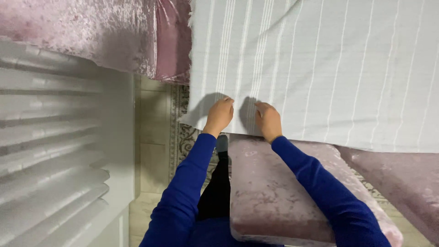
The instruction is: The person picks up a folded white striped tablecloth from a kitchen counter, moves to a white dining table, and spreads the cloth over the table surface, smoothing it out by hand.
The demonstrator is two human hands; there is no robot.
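Observation:
A large pale grey cloth (320, 68) with thin white stripes lies spread flat in front of me. My left hand (219, 114) rests on its near edge close to the left corner, fingers curled down on the fabric. My right hand (268, 120) presses on the same edge a little to the right, fingers bent. Both arms wear blue sleeves. Whether either hand pinches the cloth or only presses on it is unclear.
A pink velvet cushion (274, 192) sits below my hands, and more pink velvet upholstery (91, 32) lies at the upper left. A white ribbed radiator (50, 151) fills the left side. Patterned carpet (180, 137) and pale floor show between.

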